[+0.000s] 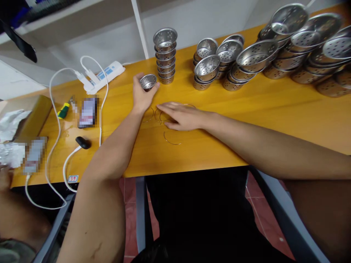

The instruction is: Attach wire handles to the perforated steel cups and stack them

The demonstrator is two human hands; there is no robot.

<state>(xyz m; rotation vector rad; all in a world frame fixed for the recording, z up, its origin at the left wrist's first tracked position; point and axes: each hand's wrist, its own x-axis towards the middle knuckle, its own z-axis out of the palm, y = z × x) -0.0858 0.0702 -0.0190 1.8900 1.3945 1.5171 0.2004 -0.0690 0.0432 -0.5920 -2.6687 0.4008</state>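
My left hand [143, 95] is wrapped round a small perforated metal cup [148, 82], which stands beside a tall stack of similar perforated cups [166, 58]. My right hand [182, 115] lies flat, palm down, with fingers stretched over some thin wire rings [157, 116] on the table. Part of the rings is hidden under that hand. A curved piece of thin wire [172, 143] lies nearer to me, apart from both hands.
Several stacks of perforated metal cups [207, 69] and larger ones [301, 40] line the back right. To the left are a white power strip [105, 78] with cables, a phone [88, 112], a green-yellow tool [64, 110] and a black plug-like object [83, 142]. Another person's hand [4, 177] shows far left.
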